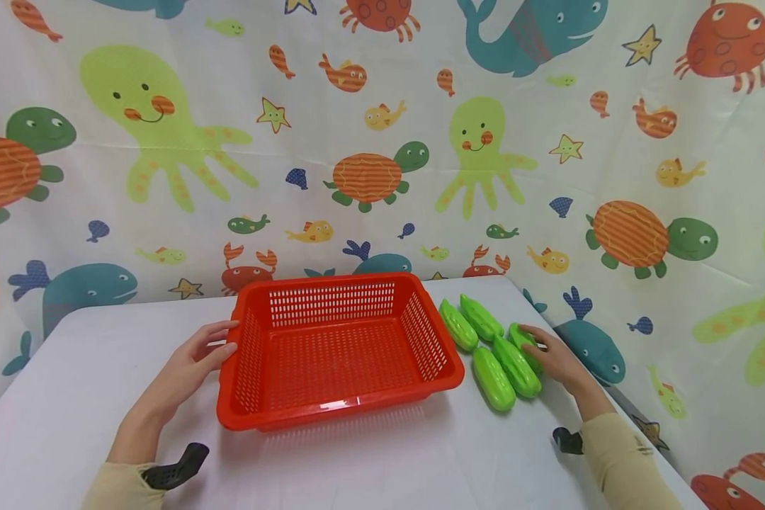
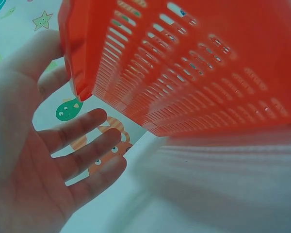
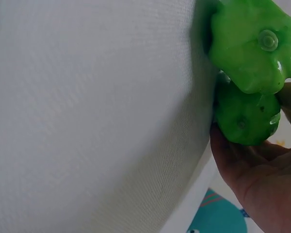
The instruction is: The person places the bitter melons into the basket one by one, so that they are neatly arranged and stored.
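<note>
A red plastic basket (image 1: 341, 354) with slotted walls stands on the table. My left hand (image 1: 197, 358) touches its left rim with the thumb and a finger; in the left wrist view the other fingers (image 2: 89, 160) stretch loosely beside the slotted wall. Right of the basket lie several glossy, ridged green cucumbers, among them one nearest the front (image 1: 494, 379) and one beside it (image 1: 516, 367). My right hand (image 1: 557, 358) grips the rightmost cucumber (image 3: 247, 114), thumb on one side and fingers round the other. Another cucumber (image 3: 254, 46) lies against it in the right wrist view.
The white-covered table (image 1: 350, 474) ends on the right just beyond my right hand. Behind and to the right hangs a curtain (image 1: 357, 248) printed with sea animals. A black strap mount (image 1: 177, 467) sits on each wrist.
</note>
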`<state>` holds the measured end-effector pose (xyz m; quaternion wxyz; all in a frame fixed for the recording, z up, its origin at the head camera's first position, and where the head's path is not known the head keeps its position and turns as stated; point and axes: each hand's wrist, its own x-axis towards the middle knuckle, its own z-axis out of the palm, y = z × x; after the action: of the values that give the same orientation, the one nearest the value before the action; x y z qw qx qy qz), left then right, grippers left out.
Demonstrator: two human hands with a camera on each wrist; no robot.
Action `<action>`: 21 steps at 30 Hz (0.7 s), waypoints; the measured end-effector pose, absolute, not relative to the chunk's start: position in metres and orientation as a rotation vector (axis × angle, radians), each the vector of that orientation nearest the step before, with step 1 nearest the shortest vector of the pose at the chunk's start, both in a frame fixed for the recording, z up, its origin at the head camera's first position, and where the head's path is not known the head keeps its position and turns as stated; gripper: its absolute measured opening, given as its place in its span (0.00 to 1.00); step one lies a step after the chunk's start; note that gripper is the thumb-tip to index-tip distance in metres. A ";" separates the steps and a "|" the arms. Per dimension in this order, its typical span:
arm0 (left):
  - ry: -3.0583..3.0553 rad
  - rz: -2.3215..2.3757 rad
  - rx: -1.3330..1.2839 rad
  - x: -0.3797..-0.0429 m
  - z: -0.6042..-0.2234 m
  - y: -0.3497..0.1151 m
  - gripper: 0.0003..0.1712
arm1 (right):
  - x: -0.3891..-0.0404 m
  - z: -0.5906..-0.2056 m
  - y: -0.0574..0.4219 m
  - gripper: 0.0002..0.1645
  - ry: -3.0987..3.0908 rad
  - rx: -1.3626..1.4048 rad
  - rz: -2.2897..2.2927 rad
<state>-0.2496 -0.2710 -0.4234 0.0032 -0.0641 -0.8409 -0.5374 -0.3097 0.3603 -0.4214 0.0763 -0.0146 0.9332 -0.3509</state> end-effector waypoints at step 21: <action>-2.626 -1.700 -0.210 -0.248 -0.424 -0.271 0.38 | -0.313 -0.408 0.359 0.31 2.983 0.097 -1.109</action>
<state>-0.2478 -0.2708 -0.4244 0.0034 -0.0670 -0.8376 -0.5422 -0.3125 0.3586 -0.4082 -0.0210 0.0305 0.9367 -0.3482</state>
